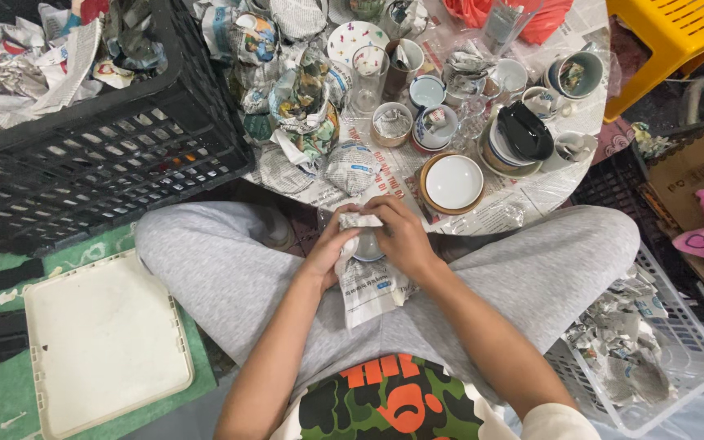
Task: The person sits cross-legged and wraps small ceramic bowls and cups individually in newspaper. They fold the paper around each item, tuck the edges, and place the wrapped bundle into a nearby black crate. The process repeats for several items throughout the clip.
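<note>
Both our hands meet over our lap: left hand (332,244) and right hand (401,236) pinch newspaper (368,285) around a small cup (366,247), just below the cluttered table (564,183).

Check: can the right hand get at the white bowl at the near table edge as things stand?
Probably yes, once freed. The white bowl sits uncovered just beyond the right hand, nothing between them. But both hands grip a newspaper-wrapped piece, left hand included.

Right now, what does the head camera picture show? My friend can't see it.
A seated person's left hand and right hand hold a small cup and a sheet of newspaper over their lap. In front, a round table holds cups, saucers and paper-wrapped bundles beside a black crate.
</note>
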